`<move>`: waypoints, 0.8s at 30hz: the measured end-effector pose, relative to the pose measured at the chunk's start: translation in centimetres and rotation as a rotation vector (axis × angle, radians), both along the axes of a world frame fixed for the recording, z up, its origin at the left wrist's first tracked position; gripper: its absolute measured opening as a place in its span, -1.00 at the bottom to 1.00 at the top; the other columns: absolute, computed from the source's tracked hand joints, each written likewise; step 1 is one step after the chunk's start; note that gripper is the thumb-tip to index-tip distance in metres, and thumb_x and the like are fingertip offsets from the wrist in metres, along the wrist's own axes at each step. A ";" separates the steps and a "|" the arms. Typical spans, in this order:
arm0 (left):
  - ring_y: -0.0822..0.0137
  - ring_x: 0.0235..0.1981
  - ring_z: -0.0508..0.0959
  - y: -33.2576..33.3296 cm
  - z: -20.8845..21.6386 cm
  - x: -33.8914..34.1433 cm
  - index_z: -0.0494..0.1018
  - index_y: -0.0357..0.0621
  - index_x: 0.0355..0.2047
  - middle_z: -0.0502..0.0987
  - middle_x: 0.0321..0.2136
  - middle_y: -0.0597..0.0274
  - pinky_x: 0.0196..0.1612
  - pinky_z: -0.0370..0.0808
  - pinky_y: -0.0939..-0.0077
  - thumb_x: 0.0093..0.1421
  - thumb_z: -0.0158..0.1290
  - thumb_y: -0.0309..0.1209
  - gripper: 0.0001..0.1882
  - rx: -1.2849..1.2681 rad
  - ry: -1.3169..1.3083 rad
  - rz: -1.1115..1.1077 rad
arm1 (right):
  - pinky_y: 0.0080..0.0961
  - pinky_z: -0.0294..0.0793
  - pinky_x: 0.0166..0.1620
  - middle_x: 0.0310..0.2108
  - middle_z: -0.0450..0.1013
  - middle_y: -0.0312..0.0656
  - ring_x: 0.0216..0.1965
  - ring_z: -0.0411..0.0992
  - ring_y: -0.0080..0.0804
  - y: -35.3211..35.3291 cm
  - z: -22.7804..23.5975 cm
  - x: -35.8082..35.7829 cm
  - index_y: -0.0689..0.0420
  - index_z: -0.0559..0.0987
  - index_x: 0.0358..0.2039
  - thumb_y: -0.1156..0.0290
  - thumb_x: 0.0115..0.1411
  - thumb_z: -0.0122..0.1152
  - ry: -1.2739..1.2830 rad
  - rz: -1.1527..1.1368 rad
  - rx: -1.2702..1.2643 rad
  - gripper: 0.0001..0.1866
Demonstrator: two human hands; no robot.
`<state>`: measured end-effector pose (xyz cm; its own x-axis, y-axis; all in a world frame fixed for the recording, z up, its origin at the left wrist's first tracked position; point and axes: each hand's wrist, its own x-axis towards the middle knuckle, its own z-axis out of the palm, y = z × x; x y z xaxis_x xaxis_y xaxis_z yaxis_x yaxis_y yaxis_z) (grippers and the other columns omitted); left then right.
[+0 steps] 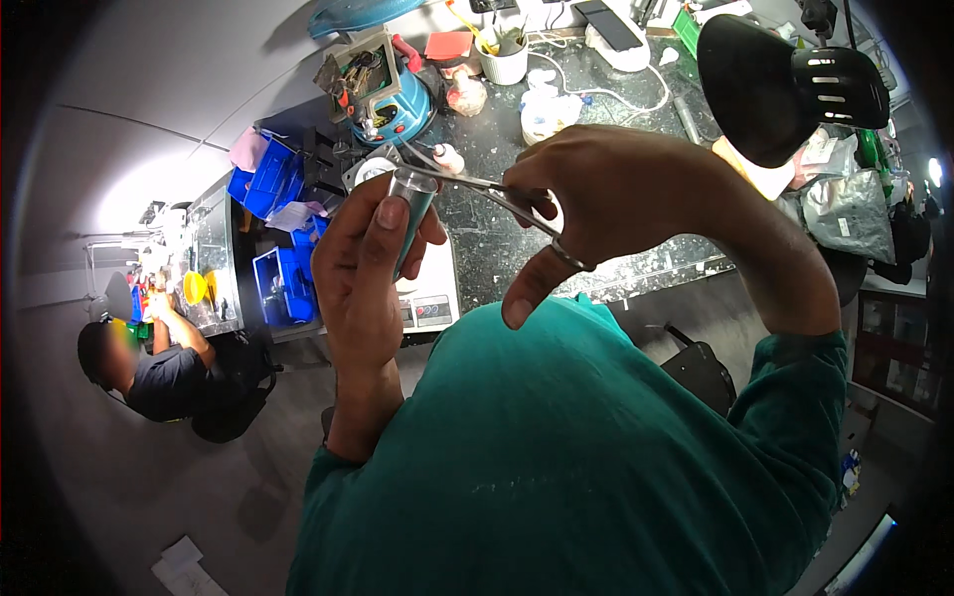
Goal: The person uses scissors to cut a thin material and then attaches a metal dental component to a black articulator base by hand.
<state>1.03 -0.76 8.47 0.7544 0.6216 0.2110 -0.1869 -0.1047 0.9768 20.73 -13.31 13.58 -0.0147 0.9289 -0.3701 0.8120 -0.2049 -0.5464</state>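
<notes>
My left hand [360, 260] holds a short clear cylinder [416, 203] with a teal tint, tilted a little, thumb along its side. In my right hand [618, 189] is a pair of metal scissors [524, 215], with a finger loop near my thumb. Its slim blades reach left over the cylinder's upper rim and look slightly apart. Whether they touch the rim, I cannot tell. Both hands are raised above the front edge of the dark, white-speckled workbench [487, 263].
Behind my hands stand a blue machine [402, 111] with a tool box on top, a white cup [505, 63] and a small bottle [448, 158]. A black lamp [755, 89] hangs at right. Blue bins [283, 283] stand left; a person [164, 368] sits beyond.
</notes>
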 end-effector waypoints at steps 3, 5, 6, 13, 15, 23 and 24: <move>0.64 -0.58 0.29 -0.2 -0.2 -0.2 0.51 -0.30 -0.13 0.54 -0.49 0.25 -0.54 0.09 0.68 0.41 -0.01 -0.20 -0.65 0.053 0.013 0.041 | -0.17 0.49 -0.02 -0.27 0.49 -0.02 -0.12 0.51 0.00 0.3 0.1 -0.6 0.28 0.55 -0.23 -0.50 -0.29 0.41 -0.093 0.019 -0.035 0.00; 0.62 -0.53 0.35 -0.2 0.0 -0.4 0.50 -0.32 -0.08 0.55 -0.45 0.25 -0.48 0.20 0.67 0.40 0.02 -0.24 -0.66 0.080 0.056 0.048 | -0.18 0.51 0.01 -0.21 0.52 0.02 -0.11 0.54 0.00 0.2 0.3 -0.5 0.32 0.55 -0.15 -0.52 -0.23 0.37 -0.111 0.035 0.010 0.04; 0.60 -0.49 0.41 -0.2 0.1 -0.4 0.49 -0.34 -0.03 0.57 -0.41 0.24 -0.42 0.31 0.66 0.39 0.05 -0.28 -0.67 0.108 0.099 0.058 | -0.20 0.53 0.03 -0.14 0.55 0.06 -0.10 0.56 -0.01 0.2 0.4 -0.5 0.36 0.55 -0.07 -0.53 -0.18 0.34 -0.130 0.054 0.057 0.08; 0.46 -0.29 0.56 -0.6 -0.4 -0.7 0.46 -0.40 0.00 0.58 -0.29 0.17 -0.20 0.48 0.57 0.36 0.10 -0.35 -0.66 0.126 0.054 0.078 | -0.22 0.53 0.03 -0.18 0.56 0.07 -0.10 0.57 -0.04 0.5 0.5 -0.8 0.39 0.57 -0.15 -0.50 -0.19 0.37 -0.170 0.072 0.115 0.06; 0.47 -0.28 0.55 -0.7 -0.5 -0.7 0.46 -0.40 0.00 0.58 -0.29 0.18 -0.19 0.47 0.56 0.37 0.09 -0.35 -0.66 0.142 0.041 0.098 | -0.23 0.47 -0.02 -0.31 0.50 -0.07 -0.11 0.48 -0.09 0.8 0.3 -0.8 0.26 0.54 -0.28 -0.53 -0.28 0.37 -0.161 0.063 0.091 -0.01; 0.61 -0.54 0.34 -0.4 -0.6 -0.5 0.47 -0.37 0.00 0.54 -0.46 0.25 -0.48 0.22 0.70 0.41 0.02 -0.29 -0.65 0.086 -0.016 0.097 | -0.17 0.45 -0.19 -0.51 0.43 -0.12 -0.29 0.48 -0.10 0.6 0.2 -0.5 0.20 0.51 -0.54 -0.30 -0.16 0.46 -0.105 0.010 0.160 -0.29; 0.63 -0.58 0.28 -0.4 -0.5 -0.3 0.48 -0.37 -0.01 0.51 -0.50 0.27 -0.53 0.14 0.71 0.42 0.00 -0.26 -0.64 0.097 -0.031 0.101 | -0.16 0.44 -0.22 -0.54 0.42 -0.10 -0.34 0.48 -0.08 0.6 0.0 -0.4 0.20 0.50 -0.58 -0.24 -0.13 0.48 -0.101 0.008 0.166 -0.34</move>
<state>0.72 -1.19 7.95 0.6812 0.6697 0.2959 -0.2000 -0.2186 0.9551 20.30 -12.67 13.60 0.0074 0.9773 -0.2118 0.8656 -0.1123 -0.4880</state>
